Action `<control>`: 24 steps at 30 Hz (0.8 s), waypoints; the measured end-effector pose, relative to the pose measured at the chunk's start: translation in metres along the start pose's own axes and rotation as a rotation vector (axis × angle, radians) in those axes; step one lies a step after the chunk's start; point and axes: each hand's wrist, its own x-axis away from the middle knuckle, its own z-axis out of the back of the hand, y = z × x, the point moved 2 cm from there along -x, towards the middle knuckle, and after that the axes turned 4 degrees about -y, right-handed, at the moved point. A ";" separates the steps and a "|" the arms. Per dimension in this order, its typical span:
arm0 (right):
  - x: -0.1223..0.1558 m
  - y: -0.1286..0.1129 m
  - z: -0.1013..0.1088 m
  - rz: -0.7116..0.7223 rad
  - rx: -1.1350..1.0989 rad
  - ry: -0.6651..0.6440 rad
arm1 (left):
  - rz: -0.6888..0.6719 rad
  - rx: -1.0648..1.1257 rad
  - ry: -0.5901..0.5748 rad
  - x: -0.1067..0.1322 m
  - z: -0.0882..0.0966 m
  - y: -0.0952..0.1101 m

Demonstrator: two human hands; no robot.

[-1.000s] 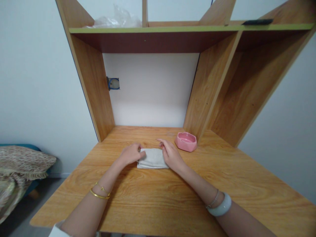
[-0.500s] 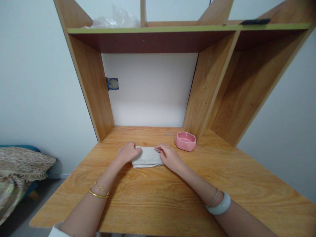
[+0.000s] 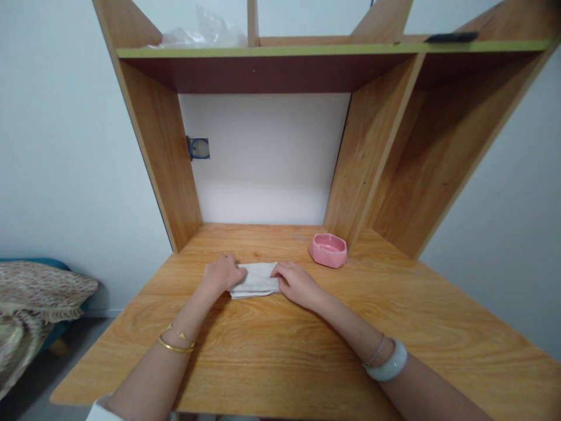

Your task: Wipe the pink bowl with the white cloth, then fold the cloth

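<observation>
- Fingers of the left hand (image 3: pixel 220 273) curl in a narrow grip on the left end of one folded grey cloth (image 3: pixel 255 279).
- Right hand (image 3: pixel 294 282) pinches its right end, palm down.
- Cloth lies flat mid-tabletop (image 3: pixel 394 304), toward the back edge.
- One pink dish (image 3: pixel 328 250) sits near the back right, apart from both hands.
- Two forearms angle inward.

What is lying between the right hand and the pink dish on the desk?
Nothing: in the head view only bare wood of the desk separates the right hand, resting on the folded cloth, from the pink dish.
</observation>
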 end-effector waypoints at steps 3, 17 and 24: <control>0.000 0.000 -0.001 -0.006 0.031 -0.017 | -0.009 0.018 0.036 0.001 0.001 -0.001; -0.006 0.025 -0.017 -0.457 -0.443 0.114 | 0.084 -0.005 0.012 0.001 0.009 0.000; -0.001 0.030 0.010 -0.557 -0.166 -0.085 | 0.039 0.043 0.032 0.001 0.007 0.001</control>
